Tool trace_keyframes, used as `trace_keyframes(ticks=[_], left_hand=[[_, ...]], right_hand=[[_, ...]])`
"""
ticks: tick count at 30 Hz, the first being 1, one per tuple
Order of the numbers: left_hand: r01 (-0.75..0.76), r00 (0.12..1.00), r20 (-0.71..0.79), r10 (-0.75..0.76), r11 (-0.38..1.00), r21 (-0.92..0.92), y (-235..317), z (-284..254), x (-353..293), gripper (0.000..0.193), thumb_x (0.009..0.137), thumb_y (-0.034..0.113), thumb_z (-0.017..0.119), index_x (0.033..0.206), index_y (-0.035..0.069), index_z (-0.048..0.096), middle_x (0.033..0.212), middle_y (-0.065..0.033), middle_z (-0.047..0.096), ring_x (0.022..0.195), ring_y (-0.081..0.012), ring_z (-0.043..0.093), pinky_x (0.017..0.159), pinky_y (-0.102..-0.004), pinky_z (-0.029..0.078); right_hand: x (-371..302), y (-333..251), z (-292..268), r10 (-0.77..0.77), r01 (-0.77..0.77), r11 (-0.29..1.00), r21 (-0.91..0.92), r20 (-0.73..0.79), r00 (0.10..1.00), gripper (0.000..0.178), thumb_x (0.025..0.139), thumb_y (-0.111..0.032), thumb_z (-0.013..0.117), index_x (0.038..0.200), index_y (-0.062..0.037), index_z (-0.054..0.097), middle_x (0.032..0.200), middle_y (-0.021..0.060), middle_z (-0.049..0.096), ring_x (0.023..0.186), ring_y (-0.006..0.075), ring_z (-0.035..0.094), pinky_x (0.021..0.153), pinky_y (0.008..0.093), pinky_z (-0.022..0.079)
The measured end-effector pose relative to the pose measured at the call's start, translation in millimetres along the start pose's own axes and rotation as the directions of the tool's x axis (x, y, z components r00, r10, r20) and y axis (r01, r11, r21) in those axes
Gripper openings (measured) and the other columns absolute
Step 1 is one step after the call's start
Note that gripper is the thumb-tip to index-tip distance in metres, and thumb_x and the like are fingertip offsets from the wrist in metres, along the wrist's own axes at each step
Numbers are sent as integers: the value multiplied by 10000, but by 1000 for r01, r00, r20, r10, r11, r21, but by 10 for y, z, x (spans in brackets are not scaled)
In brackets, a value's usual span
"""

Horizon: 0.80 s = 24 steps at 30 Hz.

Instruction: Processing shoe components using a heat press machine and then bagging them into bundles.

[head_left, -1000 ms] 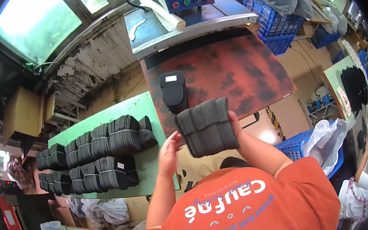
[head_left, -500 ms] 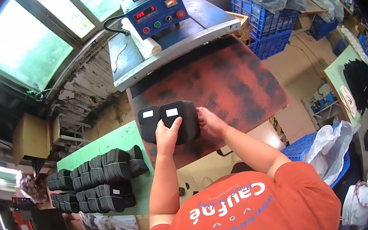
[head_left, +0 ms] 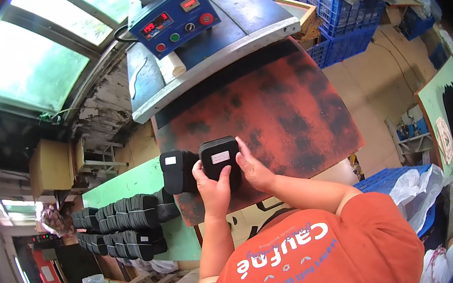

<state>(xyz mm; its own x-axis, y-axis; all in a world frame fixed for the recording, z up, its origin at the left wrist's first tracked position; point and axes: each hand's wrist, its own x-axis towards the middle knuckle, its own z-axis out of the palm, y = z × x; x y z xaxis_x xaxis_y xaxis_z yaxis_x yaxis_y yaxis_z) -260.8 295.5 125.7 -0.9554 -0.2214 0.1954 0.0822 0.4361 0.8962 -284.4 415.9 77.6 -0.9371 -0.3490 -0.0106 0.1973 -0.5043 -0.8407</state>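
Note:
A stack of black rounded fabric pads (head_left: 217, 145), with a white label on top, is held between my two hands over the near left part of the red worktable. My left hand (head_left: 214, 189) grips its near left side, thumb lying on the top piece. Against the right side press the fingers of my right hand (head_left: 253, 167). Just left of it a second stack of black pads (head_left: 179, 171), also labelled, rests at the table's left edge. The undersides of the held stack are hidden, so whether it touches the table I cannot tell.
The red, black-smudged worktable (head_left: 290, 112) spreads ahead. Behind it stands a machine with a blue control box (head_left: 172, 23) and a white roll (head_left: 171, 65). Several banded bundles of black pads (head_left: 129, 213) lie on a green table (head_left: 115, 187) at left. Blue crates (head_left: 328, 9) are stacked far right.
The held stack has come away from the other stack, leaving a gap. My right hand has moved up along its right side. The head view has shifted slightly.

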Motion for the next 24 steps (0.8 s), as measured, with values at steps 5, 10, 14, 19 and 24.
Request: trace_keyframes(ticks=[5, 10, 14, 19, 24], left_hand=[[244, 940, 333, -75, 830, -502, 196, 258, 244, 358, 869, 118, 554, 1168, -21, 417, 1049, -107, 555, 936, -182, 542, 820, -310, 441], [-403, 904, 248, 348, 886, 228, 237, 875, 362, 498, 807, 231, 615, 1186, -48, 452, 1087, -210, 484, 1003, -367, 444, 891, -411, 369], [-552, 834, 231, 501, 764, 334, 394, 1369, 340, 446, 724, 211, 694, 1073, -34, 562, 973, -161, 520, 892, -319, 491, 758, -389, 430], [-35, 934, 335, 127, 963, -267, 19, 2151, 656, 151, 846, 94, 547, 938, -23, 572, 804, -108, 592, 731, -208, 576, 640, -324, 470], [340, 848, 487, -209, 919, -198, -298, 2884, 1675, 225, 863, 102, 519, 1061, -5, 531, 945, -120, 614, 831, -129, 600, 749, -226, 470]], right_hand=[[-38, -379, -365, -34, 52, 949, 311, -66, 997, 756, 795, -319, 660, 1341, -15, 234, 1283, 136, 422, 1194, 220, 398, 1004, 345, 309], [-195, -664, -789, 118, 0, 865, 501, -203, 972, 472, 793, -212, 657, 1189, -42, 466, 1124, 89, 551, 1023, 194, 548, 887, 357, 456], [-366, -655, -1190, 108, 140, 826, 546, -396, 912, 452, 802, -200, 647, 1190, -51, 468, 1108, 81, 557, 1026, 202, 548, 903, 369, 448], [-350, -897, -1807, 56, 243, 814, 527, -489, 871, 451, 782, -155, 643, 1188, -53, 474, 1139, 90, 554, 1049, 227, 541, 927, 390, 432], [-345, -1076, -2548, 24, 156, 785, 600, -281, 959, 663, 727, -312, 678, 1259, -25, 405, 1208, 159, 512, 1094, 314, 513, 968, 449, 391]])
